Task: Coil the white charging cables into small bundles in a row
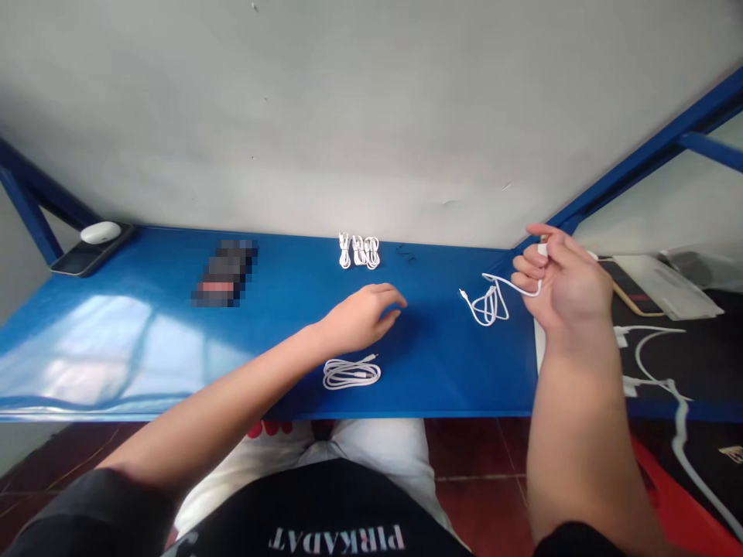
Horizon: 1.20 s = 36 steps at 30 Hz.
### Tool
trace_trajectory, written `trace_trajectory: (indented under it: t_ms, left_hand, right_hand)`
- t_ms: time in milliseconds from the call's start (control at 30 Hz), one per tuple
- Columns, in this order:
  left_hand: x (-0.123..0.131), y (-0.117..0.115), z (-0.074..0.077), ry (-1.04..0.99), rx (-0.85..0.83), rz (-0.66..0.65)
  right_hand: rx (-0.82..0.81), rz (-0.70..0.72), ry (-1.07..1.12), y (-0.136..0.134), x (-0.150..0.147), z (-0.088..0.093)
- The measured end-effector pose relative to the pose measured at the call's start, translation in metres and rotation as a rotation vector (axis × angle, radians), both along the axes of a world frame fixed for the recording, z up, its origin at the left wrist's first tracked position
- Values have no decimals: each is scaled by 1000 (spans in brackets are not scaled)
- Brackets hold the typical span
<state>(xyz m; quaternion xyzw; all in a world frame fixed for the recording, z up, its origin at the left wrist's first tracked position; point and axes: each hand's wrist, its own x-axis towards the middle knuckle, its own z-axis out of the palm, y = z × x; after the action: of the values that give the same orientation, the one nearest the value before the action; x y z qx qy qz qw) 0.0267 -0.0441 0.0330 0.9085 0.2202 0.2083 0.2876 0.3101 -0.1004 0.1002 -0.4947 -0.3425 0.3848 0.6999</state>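
Going left to right, with the row of bundled cables (359,251) at the back of the blue desk (145,333) as my reference point.

Far left of that row, in the desk's corner, there's a phone (75,261) with a white earbud case (101,231) sitting on it. Closer in, also left of the row, is a dark object (225,272) that's blurred out, so no idea what it is.

Your left hand (363,313) is in front of the row. Its fingers are loose and slightly curled, gripping nothing, low over the desk. Just in front of that hand, well forward of the row near the desk's front edge, lies a coiled cable (351,374), wound flat and neat.

Just right of the row there's a small black squiggle (406,253), too tiny to name. Further right, your right hand (560,282) is closed around one end of a loose white cable (491,302). The rest hangs in messy loops that touch the desk. Farthest right of the row, more white cables (655,363) lie on a black surface.

Progress-wise, my read is that the row and the front coil look done. The one in your right hand isn't wound yet, and the far-right ones look untouched.
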Motion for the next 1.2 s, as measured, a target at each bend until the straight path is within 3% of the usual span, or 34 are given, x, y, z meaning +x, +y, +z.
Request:
trace_trajectory:
  t_ms: [167, 267, 400, 533, 633, 767, 967, 1200]
  left_hand:
    - [84, 30, -27, 278, 134, -169]
    - [119, 43, -37, 401, 177, -279]
    - [133, 47, -38, 378, 191, -349]
    - [128, 39, -39, 321, 178, -302]
    - [119, 34, -45, 289, 160, -257]
    - [92, 38, -49, 137, -29, -208]
    - [12, 48, -38, 42, -223, 124]
    - [-76, 51, -30, 71, -245, 322]
  right_hand:
    - [97, 63, -44, -3, -26, 38]
    - [147, 43, -71, -6, -32, 49]
    - [145, -2, -62, -9, -26, 45]
    - [120, -38, -22, -10, -18, 31]
    - [109, -68, -8, -8, -13, 21]
    - [121, -137, -12, -5, -4, 12]
    - [120, -257, -12, 1, 19, 6]
    - [84, -420, -3, 7, 54, 10]
